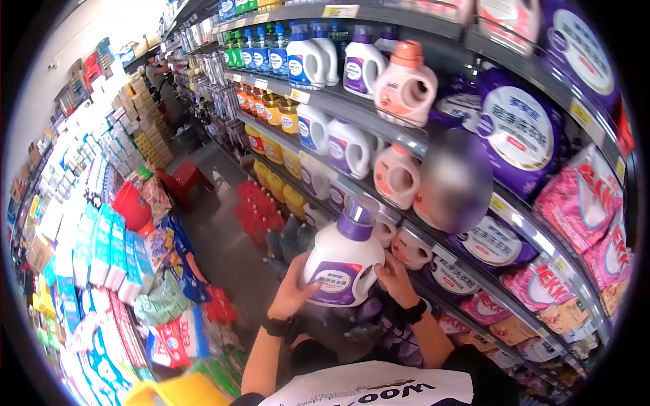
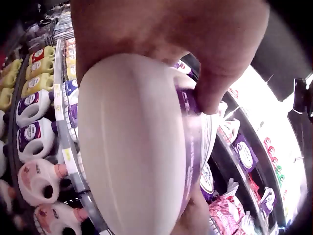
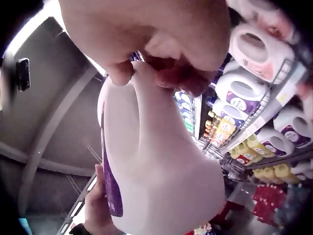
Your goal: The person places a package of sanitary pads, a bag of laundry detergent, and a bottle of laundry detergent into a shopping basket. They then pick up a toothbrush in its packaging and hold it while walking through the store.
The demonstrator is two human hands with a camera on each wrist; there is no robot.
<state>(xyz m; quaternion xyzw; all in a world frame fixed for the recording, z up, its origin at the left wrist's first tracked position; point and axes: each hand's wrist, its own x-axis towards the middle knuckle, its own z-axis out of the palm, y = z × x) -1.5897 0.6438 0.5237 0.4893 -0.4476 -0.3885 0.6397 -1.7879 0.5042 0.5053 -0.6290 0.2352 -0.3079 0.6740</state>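
Observation:
In front of the body, a white laundry detergent bottle [image 1: 342,247] stands upright between both hands, its purple cap [image 1: 357,218] up and its purple label [image 1: 334,284] facing the head camera. My left hand [image 1: 291,287] holds the bottle's left side, the thumb lying on the front by the label's edge. On the opposite side my right hand [image 1: 398,284] grips the bottle by its moulded handle. Seen from the right wrist, the fingers [image 3: 183,78] curl at the handle, and the left hand [image 3: 96,205] shows at the bottle's far side.
Tiered shelving [image 1: 399,132] on the right carries detergent bottles, among them a pink bottle [image 1: 406,84], and large purple bags [image 1: 518,128]. Lower down are pink bags [image 1: 542,284]. Across the aisle floor [image 1: 217,223] lie stacked packs [image 1: 112,247], near a red stool [image 1: 186,177].

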